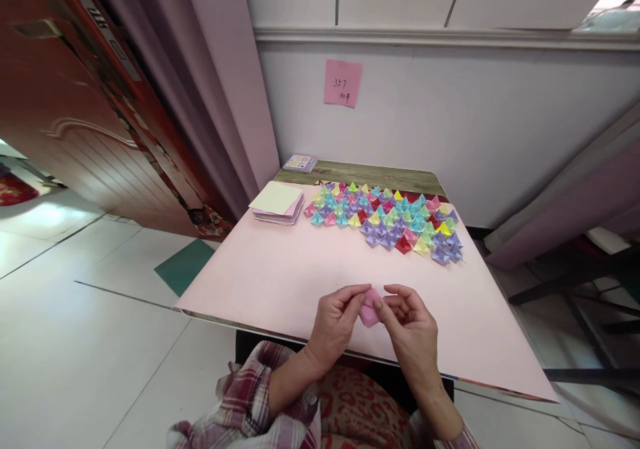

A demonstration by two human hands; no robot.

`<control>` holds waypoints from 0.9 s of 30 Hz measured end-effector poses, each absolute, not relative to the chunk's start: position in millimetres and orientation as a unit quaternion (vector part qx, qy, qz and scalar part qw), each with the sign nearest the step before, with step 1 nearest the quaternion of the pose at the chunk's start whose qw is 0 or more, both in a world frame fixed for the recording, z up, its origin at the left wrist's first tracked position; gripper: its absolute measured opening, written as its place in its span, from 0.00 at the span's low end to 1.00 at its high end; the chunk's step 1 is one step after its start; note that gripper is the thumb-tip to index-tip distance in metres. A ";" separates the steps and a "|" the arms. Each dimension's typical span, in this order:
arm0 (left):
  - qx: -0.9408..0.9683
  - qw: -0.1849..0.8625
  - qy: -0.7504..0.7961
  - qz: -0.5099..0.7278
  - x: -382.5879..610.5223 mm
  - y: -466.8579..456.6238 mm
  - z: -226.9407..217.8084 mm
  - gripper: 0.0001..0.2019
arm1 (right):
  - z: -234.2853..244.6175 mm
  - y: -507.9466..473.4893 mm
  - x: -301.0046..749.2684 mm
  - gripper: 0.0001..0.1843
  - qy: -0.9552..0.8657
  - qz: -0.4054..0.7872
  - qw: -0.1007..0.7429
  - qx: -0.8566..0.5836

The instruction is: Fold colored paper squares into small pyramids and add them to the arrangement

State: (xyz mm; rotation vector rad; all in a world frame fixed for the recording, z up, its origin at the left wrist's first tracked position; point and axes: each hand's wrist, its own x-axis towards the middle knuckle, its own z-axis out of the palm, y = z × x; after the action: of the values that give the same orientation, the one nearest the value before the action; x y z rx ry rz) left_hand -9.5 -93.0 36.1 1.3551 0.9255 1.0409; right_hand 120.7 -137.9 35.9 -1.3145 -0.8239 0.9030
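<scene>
A small folded piece of pink paper [369,314] is between my hands, just above the near edge of the table. My left hand [334,319] pinches its left side between thumb and fingers. On the other side, the thumb of my right hand [411,326] presses against the paper, with the fingers curled behind and the index finger raised. Farther back on the table lie several rows of folded paper pieces [387,239] in purple, blue, green, yellow, pink and red, each with a pointed top.
A stack of square paper sheets [277,199], pale yellow on top, lies at the table's left. Behind it sits a small printed packet [301,163]. A pink note [343,83] sticks to the wall. A dark green sheet [184,268] lies on the floor beside the pale pink tabletop [270,279].
</scene>
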 end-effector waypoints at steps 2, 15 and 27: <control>0.559 0.590 0.388 0.434 -10.1 -93.0 34.8 0.17 | 35.1 -136.3 122.6 0.24 -0.351 0.412 0.615 -0.573; 0.529 0.699 0.356 0.323 -15.6 -86.2 27.2 0.24 | 11.5 -130.0 136.0 0.18 -0.299 0.513 0.574 -0.564; 0.516 0.731 0.299 0.331 -18.9 -83.5 31.8 0.17 | 14.6 -128.0 134.5 0.16 -0.158 0.663 0.559 -0.472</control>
State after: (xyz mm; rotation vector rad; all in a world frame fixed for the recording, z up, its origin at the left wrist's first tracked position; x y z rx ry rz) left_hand -18.9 -83.5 31.8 1.1358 0.6586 0.7288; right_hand 134.5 -128.0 14.6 -1.1124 -0.3735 1.5629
